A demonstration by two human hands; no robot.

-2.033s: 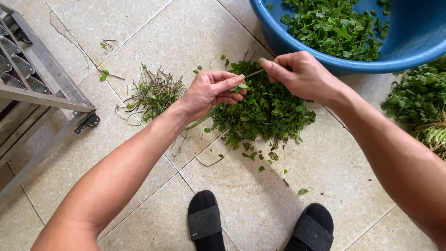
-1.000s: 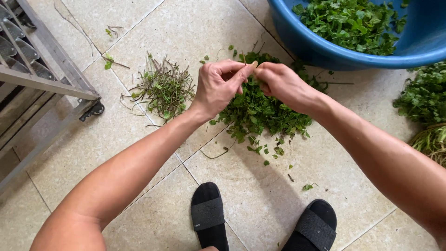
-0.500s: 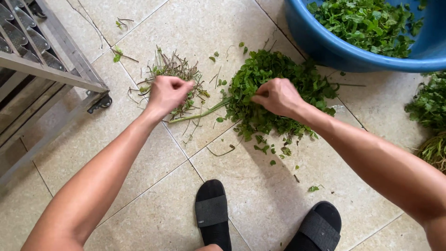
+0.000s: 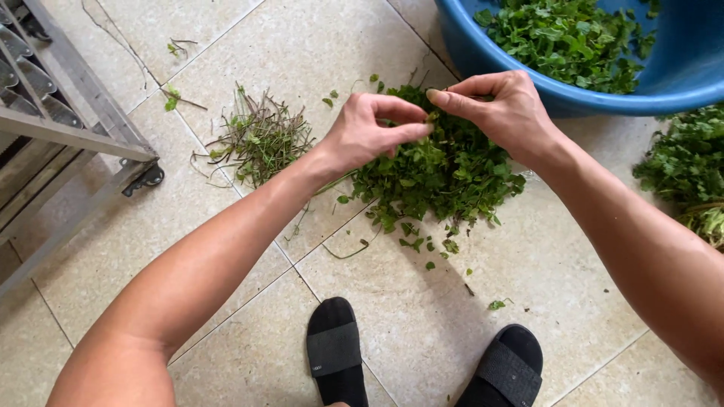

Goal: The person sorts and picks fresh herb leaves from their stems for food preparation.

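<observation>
Down nearest the camera, two black slippers (image 4: 335, 354) stand side by side on the pale floor tiles (image 4: 422, 339), with a few stray leaves scattered between them and the work. Just beyond, both hands have come back together over the pile of green leaves (image 4: 434, 177): half a second ago the left hand (image 4: 366, 132) was out over the heap of bare stems (image 4: 260, 136) and the right hand (image 4: 505, 109) was pressed down into the leaves, so one stripped stalk looks to have been dropped and a fresh sprig (image 4: 431, 118) picked up. That sprig is now pinched between the thumb and fingertips of both hands, held just above the far edge of the leaf pile; both grips are closed on it. Counting outward: one leaf pile under the hands, one stem heap well to its left, one metal rack on wheels (image 4: 68, 136) at the left edge, one loose bunch of unpicked greens (image 4: 686, 173) at the right edge, and farthest off, one blue basin (image 4: 679, 79) holding picked leaves.
</observation>
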